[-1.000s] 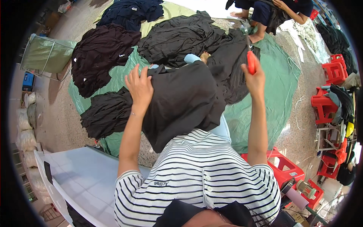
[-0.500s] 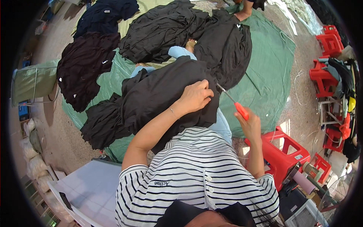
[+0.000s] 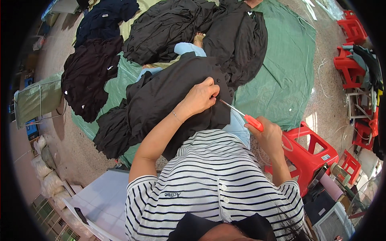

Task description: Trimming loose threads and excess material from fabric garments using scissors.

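Observation:
Across my lap lies a black garment (image 3: 161,96) with small dark buttons along its right edge. My left hand (image 3: 200,96) rests on it near that edge, fingers curled and pinching the cloth. In my right hand (image 3: 268,135) is a red-handled tool (image 3: 254,123) with a slim metal shaft. The shaft points up and left, and its tip is close to my left fingertips, over the cloth. Whether the tip touches the fabric I cannot tell. The cloth right under my left fingers is hidden.
Black garments (image 3: 169,28) lie heaped ahead on a green tarp (image 3: 281,72), with a dark maroon pile (image 3: 86,76) to the left. Close on my right stands a red plastic stool (image 3: 309,152). A white panel (image 3: 100,201) is at my lower left. Another person's hand (image 3: 252,3) shows at the top.
The red-handled tool has swung lower and flatter, its tip moving left toward my left hand. My left hand has shifted slightly up and left, still on the garment.

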`<state>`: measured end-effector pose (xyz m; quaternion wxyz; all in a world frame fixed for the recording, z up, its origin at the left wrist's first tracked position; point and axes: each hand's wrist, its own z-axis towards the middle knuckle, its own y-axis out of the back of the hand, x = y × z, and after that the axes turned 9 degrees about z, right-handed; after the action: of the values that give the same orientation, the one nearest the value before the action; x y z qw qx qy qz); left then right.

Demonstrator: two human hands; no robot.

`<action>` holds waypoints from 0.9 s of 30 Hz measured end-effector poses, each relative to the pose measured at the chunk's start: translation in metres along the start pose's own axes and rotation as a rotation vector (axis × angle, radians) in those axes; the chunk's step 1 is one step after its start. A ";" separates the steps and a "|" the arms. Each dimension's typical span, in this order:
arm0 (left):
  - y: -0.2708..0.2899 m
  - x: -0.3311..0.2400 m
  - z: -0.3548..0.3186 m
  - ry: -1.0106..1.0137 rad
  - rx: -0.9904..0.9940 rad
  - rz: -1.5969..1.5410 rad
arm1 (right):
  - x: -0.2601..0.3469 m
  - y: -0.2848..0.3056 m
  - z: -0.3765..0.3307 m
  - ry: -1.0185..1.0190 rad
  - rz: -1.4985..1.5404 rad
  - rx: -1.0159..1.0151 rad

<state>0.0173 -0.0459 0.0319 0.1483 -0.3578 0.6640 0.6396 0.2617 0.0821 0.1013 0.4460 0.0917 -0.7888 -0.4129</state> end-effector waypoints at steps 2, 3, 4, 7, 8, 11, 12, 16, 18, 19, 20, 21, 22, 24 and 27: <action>-0.002 -0.002 -0.001 0.008 -0.004 0.001 | -0.001 0.000 -0.002 -0.007 0.007 -0.008; -0.002 -0.002 -0.002 0.019 -0.007 -0.001 | -0.003 -0.002 -0.001 0.005 -0.002 -0.014; -0.003 -0.002 -0.004 0.021 -0.006 0.001 | -0.004 -0.003 -0.001 0.017 -0.012 -0.021; -0.005 -0.001 -0.007 0.029 -0.015 -0.015 | -0.005 -0.005 0.002 0.022 -0.020 -0.022; -0.006 -0.001 -0.007 0.025 -0.023 -0.016 | -0.005 -0.006 0.002 0.023 -0.020 -0.022; -0.006 -0.002 -0.007 0.016 -0.038 -0.018 | -0.007 -0.007 0.004 0.017 -0.014 0.005; -0.006 -0.002 -0.007 0.008 -0.044 -0.022 | -0.008 -0.007 0.004 0.003 0.019 -0.002; 0.000 -0.001 -0.002 -0.015 -0.051 -0.047 | -0.013 -0.008 0.006 -0.040 0.054 -0.071; 0.009 -0.003 0.006 0.050 -0.023 -0.148 | -0.013 -0.006 0.007 -0.061 0.064 -0.114; 0.006 0.000 0.014 0.078 -0.123 -0.104 | -0.013 -0.006 0.007 -0.081 0.073 -0.151; 0.006 -0.002 0.022 0.073 -0.122 -0.104 | -0.012 -0.006 0.008 -0.083 0.072 -0.155; 0.007 -0.006 0.030 0.013 -0.187 0.031 | -0.012 -0.005 0.011 -0.091 0.073 -0.169; 0.009 -0.011 0.037 -0.047 -0.251 0.166 | -0.013 -0.004 0.013 -0.099 0.073 -0.183; 0.006 -0.012 0.051 -0.005 -0.104 0.279 | -0.013 -0.004 0.017 -0.100 0.057 -0.183; -0.005 0.001 0.062 0.100 0.024 0.539 | -0.015 -0.004 0.019 -0.094 0.056 -0.170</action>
<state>0.0036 0.0133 0.0192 -0.0561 -0.1974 0.7493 0.6296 0.2543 0.0979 0.0837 0.4260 0.0118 -0.7734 -0.4693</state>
